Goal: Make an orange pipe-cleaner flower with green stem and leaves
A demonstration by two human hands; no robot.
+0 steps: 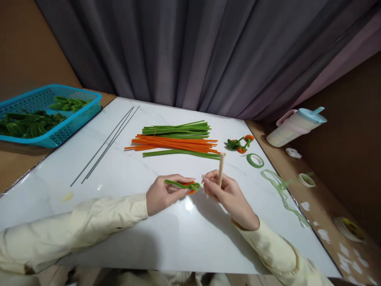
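My left hand pinches a small piece made of green and orange pipe cleaners just above the white marble-look board. My right hand grips a short wooden stick held upright, its fingertips close to the right end of the piece. Beyond the hands lie a bundle of green pipe cleaners, a bundle of orange ones and a single green strand.
A finished green-and-orange piece and a roll of green tape lie at right, with loose tape strip. Thin dark wires lie at left. A blue basket of green leaves stands far left; a lidded jug far right.
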